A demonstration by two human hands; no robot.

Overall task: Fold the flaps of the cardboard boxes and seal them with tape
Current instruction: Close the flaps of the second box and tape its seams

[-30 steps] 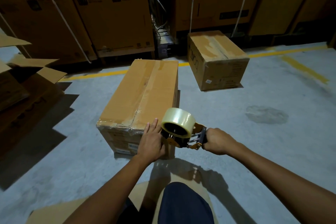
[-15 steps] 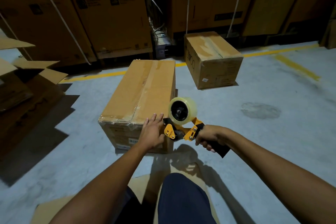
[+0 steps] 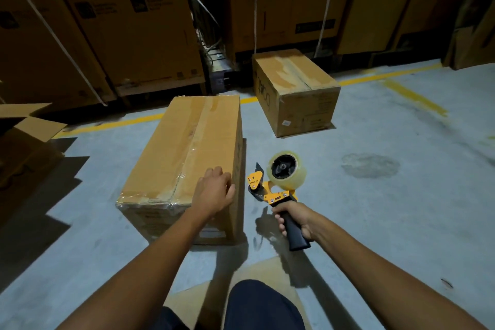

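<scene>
Legible text: none in full. Far box (image 3: 302,104): large outlined letters (image 3: 263,94) run sideways on its left side, possibly "DOME", uncertain; the white sticker (image 3: 286,123) on its front is too small to read. Tall cartons (image 3: 134,21) behind: dark printed panels (image 3: 314,26) with pale lines of text, blurred. Tape dispenser (image 3: 273,185): small mark on the yellow side plate (image 3: 254,179), illegible. Near box (image 3: 187,158): pale front label (image 3: 211,233), illegible.

Near box (image 3: 187,147): tan cardboard, glossy clear tape stripe along centre seam and across near edge. Tape dispenser (image 3: 270,190): orange-yellow frame, black handle (image 3: 296,233), black hub, pale translucent roll (image 3: 297,182). Floor (image 3: 375,222): grey-blue concrete, yellow painted lines (image 3: 412,91), one darker blotch (image 3: 371,165). Far box (image 3: 308,104): tan, paler torn patches on top, dark lettering on side. Stacked cartons (image 3: 134,35) behind: brown, black print blocks, white straps (image 3: 53,32).
</scene>
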